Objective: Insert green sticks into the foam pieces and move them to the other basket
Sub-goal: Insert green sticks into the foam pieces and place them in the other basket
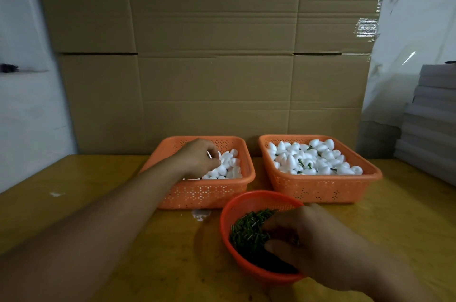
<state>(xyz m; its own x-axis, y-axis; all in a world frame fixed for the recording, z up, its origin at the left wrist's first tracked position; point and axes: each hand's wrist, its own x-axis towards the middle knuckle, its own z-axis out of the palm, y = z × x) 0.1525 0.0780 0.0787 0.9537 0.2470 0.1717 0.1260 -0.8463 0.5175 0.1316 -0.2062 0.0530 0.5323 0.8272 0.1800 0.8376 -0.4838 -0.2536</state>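
Two orange square baskets stand side by side on the yellow table. The left basket (204, 196) holds plain white foam pieces (232, 166). My left hand (197, 157) reaches into it, fingers curled down around a foam piece at the pile's left edge. The right basket (320, 189) is heaped with foam pieces with green sticks (311, 159) poking out among them. In front sits a round orange bowl (230, 212) full of short green sticks (249, 230). My right hand (318, 245) is inside the bowl, thumb and fingers curled among the sticks; what they pinch is hidden.
A tall wall of brown cardboard boxes (212, 54) stands right behind the baskets. Stacked grey sheets (431, 119) rise at the right edge of the table. A white smear (201, 214) marks the tabletop beside the bowl.
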